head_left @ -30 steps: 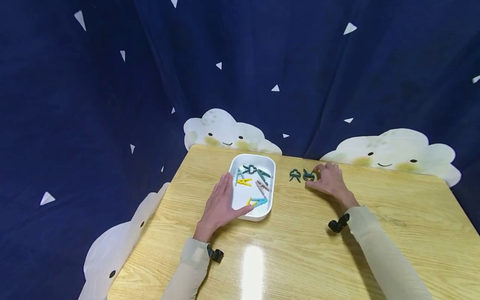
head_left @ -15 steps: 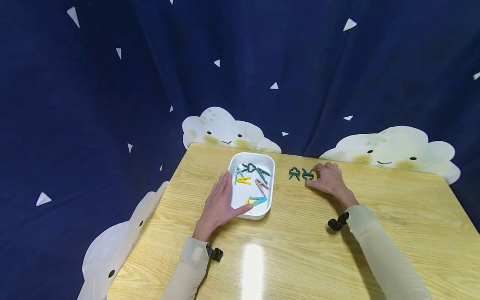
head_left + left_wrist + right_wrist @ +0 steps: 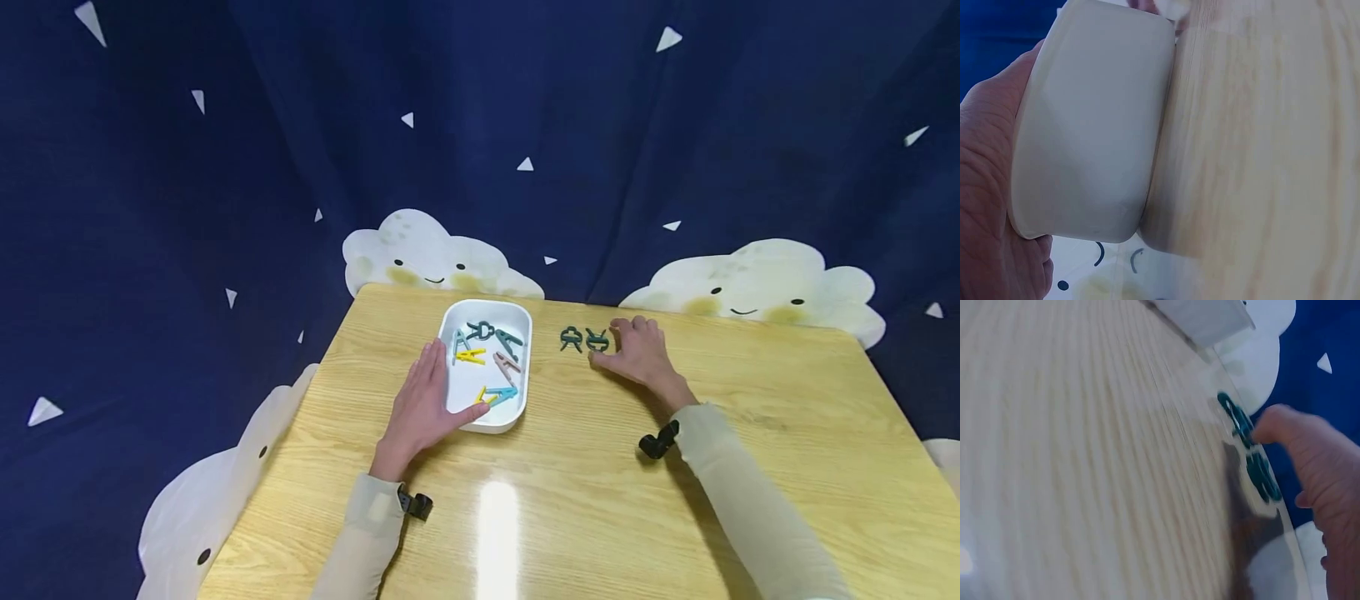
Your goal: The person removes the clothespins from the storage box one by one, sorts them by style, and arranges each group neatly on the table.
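Note:
My left hand (image 3: 417, 400) rests against the left side of a white plastic tray (image 3: 525, 367), its fingers straight along the wall and its thumb across the near corner. In the left wrist view the hand lies along the tray wall (image 3: 1097, 125). Several clips lie in the tray, among them a yellow clothespin (image 3: 471, 356), a pink clothespin (image 3: 506, 367) and a dark green clip (image 3: 481, 331). Right of the tray, two dark green clips lie side by side, the left clip (image 3: 571, 338) and the right clip (image 3: 597, 341). My right hand (image 3: 639, 353) is at the right clip, thumb and fingers spread apart beside it.
The light wooden table (image 3: 600, 500) carries everything, with a bright glare patch near its front. A dark blue curtain (image 3: 450, 100) with white cloud shapes hangs along the table's back and left edges.
The head view has turned slightly, so everything sits further left in it. My left hand stays against the tray. The right thumb and fingers have spread slightly beside the right green clip.

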`<state>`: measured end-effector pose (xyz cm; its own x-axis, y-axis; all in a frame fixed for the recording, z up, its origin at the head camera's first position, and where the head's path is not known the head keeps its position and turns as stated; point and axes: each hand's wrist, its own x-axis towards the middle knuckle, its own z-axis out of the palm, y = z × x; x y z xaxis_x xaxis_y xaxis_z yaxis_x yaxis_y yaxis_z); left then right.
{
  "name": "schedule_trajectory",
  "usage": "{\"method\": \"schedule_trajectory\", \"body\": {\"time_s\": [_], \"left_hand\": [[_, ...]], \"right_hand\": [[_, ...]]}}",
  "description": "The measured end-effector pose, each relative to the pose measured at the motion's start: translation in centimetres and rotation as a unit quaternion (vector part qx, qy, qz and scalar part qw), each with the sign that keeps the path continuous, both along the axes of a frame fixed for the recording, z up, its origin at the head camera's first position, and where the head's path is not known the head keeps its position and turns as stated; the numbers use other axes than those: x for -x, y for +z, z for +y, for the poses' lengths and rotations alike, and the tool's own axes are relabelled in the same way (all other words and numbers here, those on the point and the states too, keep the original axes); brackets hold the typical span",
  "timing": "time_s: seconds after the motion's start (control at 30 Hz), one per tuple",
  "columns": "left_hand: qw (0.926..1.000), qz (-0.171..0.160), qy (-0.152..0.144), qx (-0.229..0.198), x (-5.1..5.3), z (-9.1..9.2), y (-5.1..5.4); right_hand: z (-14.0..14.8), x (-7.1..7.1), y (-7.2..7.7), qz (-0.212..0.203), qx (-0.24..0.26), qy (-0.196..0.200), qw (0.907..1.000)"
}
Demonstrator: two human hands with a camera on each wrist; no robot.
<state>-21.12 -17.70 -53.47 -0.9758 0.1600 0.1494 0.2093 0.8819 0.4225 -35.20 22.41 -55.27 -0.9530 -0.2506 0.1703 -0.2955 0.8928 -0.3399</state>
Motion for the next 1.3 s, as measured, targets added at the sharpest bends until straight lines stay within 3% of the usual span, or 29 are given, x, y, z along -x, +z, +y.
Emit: {"method": "schedule_trajectory", "body": {"time_s": [0.27, 0.4, 0.5, 0.63, 0.87, 1.1, 1.3], "left_hand": [[0.9997, 0.011, -0.008, 0.018, 0.1, 0.1, 0.1], [0.9997, 0.013, -0.008, 0.019, 0.1, -0.1, 0.2], [0.9996, 0.02, -0.005, 0.017, 0.1, -0.2, 0.2], [0.9995, 0.026, -0.007, 0.013, 0.1, -0.2, 0.4], [0.9993, 0.03, -0.021, 0.012, -0.1, 0.0, 0.0], [0.9993, 0.033, -0.013, 0.014, -0.6, -0.2, -0.4], [0.9991, 0.034, -0.019, 0.016, 0.0, 0.0, -0.2]], "right_hand": [[-5.1, -1.8, 2.6, 0.087, 0.076, 0.03, 0.9929], [-9.4, -2.7, 4.2, 0.13, 0.089, 0.067, 0.9852], [-12.8, -3.2, 5.1, 0.138, 0.081, 0.097, 0.9823], [-16.7, -3.4, 5.7, 0.116, 0.048, 0.124, 0.9842], [-20.4, -2.9, 4.8, 0.065, -0.011, 0.13, 0.9893], [-21.6, -1.9, 3.3, 0.03, -0.035, 0.139, 0.9892], [-21.5, -1.1, 3.2, 0.014, -0.085, 0.133, 0.9873]]}}
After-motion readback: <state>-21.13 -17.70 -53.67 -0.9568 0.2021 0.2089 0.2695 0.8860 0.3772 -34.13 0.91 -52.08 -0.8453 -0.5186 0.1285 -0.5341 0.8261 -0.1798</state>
